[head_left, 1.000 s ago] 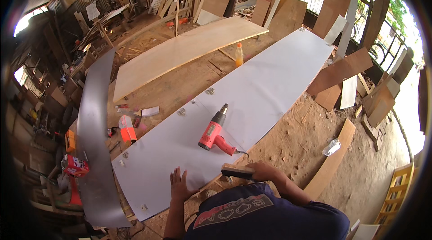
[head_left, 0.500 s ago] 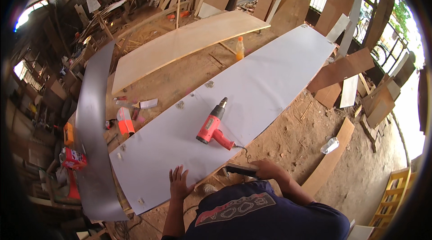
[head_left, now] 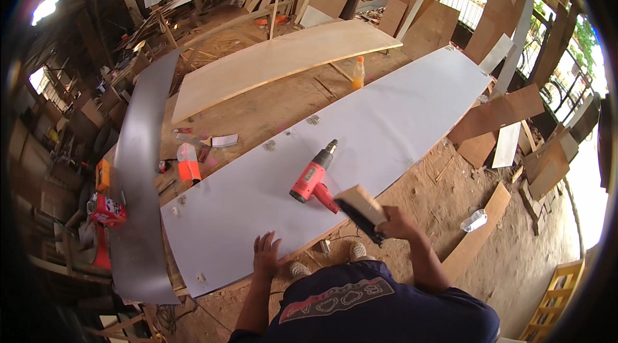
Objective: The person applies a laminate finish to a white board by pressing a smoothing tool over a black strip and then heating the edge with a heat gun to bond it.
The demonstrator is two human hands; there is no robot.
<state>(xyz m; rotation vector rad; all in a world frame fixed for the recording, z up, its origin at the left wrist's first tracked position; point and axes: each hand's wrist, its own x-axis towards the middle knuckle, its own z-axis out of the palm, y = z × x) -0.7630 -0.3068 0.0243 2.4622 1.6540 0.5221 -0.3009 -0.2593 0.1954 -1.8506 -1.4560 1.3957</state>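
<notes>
A long pale grey panel [head_left: 238, 227] lies slantwise in front of me. My left hand [head_left: 266, 254] rests on its near edge with the fingers spread. In my right hand [head_left: 397, 224] is a wooden-backed brush [head_left: 362, 204] with dark bristles, raised beside the panel's near long edge. The bristles face down and toward me. A red and black heat gun [head_left: 313, 176] lies on the panel just left of the brush, which partly covers the end of its handle. Small heaps of debris [head_left: 270, 145] sit along the panel's far edge.
Beyond the panel lies a light wooden board [head_left: 283, 63], with an orange drink bottle [head_left: 358, 74] between them. A shiny grey sheet [head_left: 138, 208] curves along the left, beside a red can [head_left: 106, 210]. Offcuts [head_left: 496, 111] lean at right; a plank [head_left: 477, 230] lies on the ground.
My right hand has lifted the brush up and forward from beside my body, turning its wooden back into view. My left hand stays at the panel edge. The whole view has shifted slightly.
</notes>
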